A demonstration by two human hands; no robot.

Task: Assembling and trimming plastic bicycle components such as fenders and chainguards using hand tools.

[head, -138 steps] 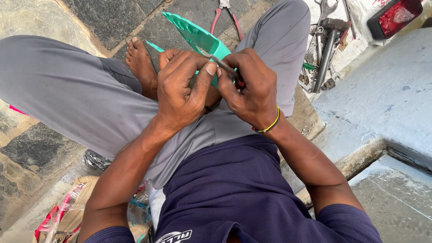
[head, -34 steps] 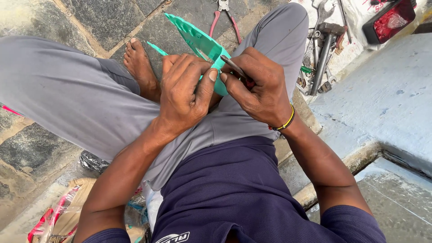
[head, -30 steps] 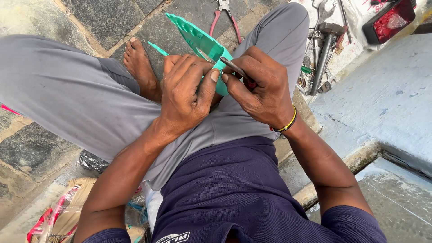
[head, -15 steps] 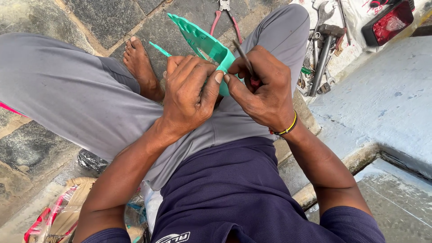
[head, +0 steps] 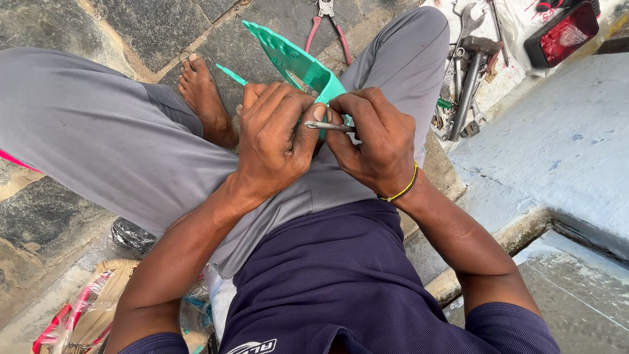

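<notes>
A person sitting cross-legged on a stone-paved floor [head: 131, 33] is working a thin metal tool [head: 327, 126] against a green plastic panel [head: 295, 62] that is resting upright over the lap, its far end pointing away toward the bare foot [head: 203, 98]. The left hand [head: 275, 141] is clenching around the near end of the panel, thumb pressing close to the tool's tip, while the right hand [head: 377, 141] is pinching the tool between fingers and thumb and holding it almost level across the panel's edge. Doing this well seems to call for the left hand keeping the panel braced firmly against the knee so it is not twisting, and for the right hand making short, controlled strokes directed away from the steadying thumb, since the tip is lying just beside it. Red-handled pliers [head: 324, 23] are lying on the floor beyond the panel, and spanners [head: 468, 72] and a red lamp lens [head: 563, 33] are sitting on a cloth to the right, well apart from the hands.
</notes>
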